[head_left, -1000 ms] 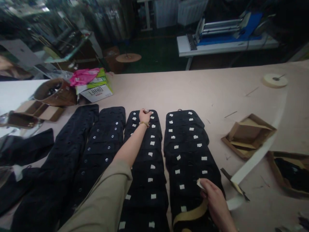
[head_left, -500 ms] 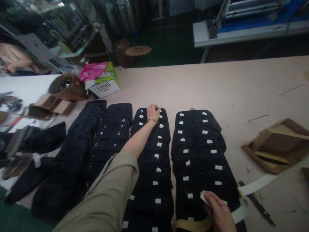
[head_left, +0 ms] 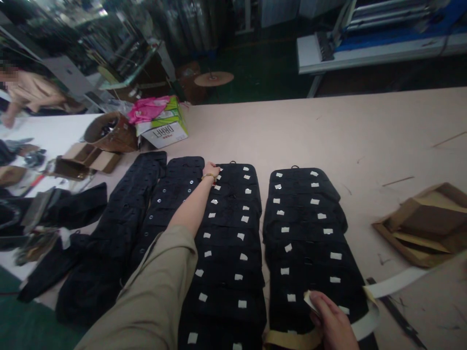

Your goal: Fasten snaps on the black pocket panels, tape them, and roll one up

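And there's the left hand [head_left: 210,170] at full stretch, right up at the top left corner of the second black fabric row [head_left: 228,248] from the right! The fingers are bunched together, close by a white patch; whether they pinch anything, I can't tell from here. A bracelet [head_left: 209,177] circles that wrist, and the khaki sleeve [head_left: 153,282] is pushed back up the forearm.

Down in front, the right hand [head_left: 333,318] has thumb and fingers pressed together on the end of a tape [head_left: 309,299], poised above the lower part of the rightmost black fabric row [head_left: 304,248]. Both rows lie flat on the desk [head_left: 328,129], carrying white patches in two lines down their lengths.

Off to the right, a pale strip [head_left: 401,282] runs across a dark bar [head_left: 397,313] towards an open cardboard box [head_left: 426,226]. Over on the left, metal rings dot the next black row [head_left: 170,204], and beyond its top a pink cloth [head_left: 149,109] drapes a carton [head_left: 168,133] marked DRAFT, just beside a round brown tub [head_left: 113,132]. Far left, a co-worker [head_left: 32,90] leans at the white surface.
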The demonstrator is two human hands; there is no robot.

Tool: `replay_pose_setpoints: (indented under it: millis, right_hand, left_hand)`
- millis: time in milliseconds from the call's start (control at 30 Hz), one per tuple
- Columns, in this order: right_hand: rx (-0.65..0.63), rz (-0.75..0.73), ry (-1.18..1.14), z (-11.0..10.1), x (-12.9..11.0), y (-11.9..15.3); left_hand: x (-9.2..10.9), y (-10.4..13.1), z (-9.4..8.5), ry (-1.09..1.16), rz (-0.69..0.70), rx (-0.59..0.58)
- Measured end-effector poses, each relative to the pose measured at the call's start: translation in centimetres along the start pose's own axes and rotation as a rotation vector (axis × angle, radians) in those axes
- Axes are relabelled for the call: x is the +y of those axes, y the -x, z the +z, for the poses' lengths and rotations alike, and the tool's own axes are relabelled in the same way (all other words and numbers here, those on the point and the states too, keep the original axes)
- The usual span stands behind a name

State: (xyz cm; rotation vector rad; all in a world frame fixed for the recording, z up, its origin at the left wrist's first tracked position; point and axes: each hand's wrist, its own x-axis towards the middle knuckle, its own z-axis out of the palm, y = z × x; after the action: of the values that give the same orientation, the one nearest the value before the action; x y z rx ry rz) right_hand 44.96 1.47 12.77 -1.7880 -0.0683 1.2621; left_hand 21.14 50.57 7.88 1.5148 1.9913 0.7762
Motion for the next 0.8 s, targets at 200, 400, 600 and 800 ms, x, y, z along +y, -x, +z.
replay_pose_setpoints:
  millis: [200,400,600,800]
  right_hand:
    - [-0.019,-0.057,0.063,-0.5,0.2,-0.2]
    - [-0.020,0.023,-0.020,-1.1,0.8,-0.5]
    - [-0.030,0.037,-0.114,-1.0,1.0,-0.2]
    - [-0.049,0.011,-0.120,-0.9,0.8,0.3]
  left_hand:
    - [1.5,0.6,-0.8,-0.252,0.103,-0.020]
    - [-0.7,2.8,-0.1,-0.457,0.511,-0.159]
    - [-0.2,4.6,1.3,-0.631,0.554,-0.180]
    - [3.7,10.4,7.7,-0.438,0.815,-0.245]
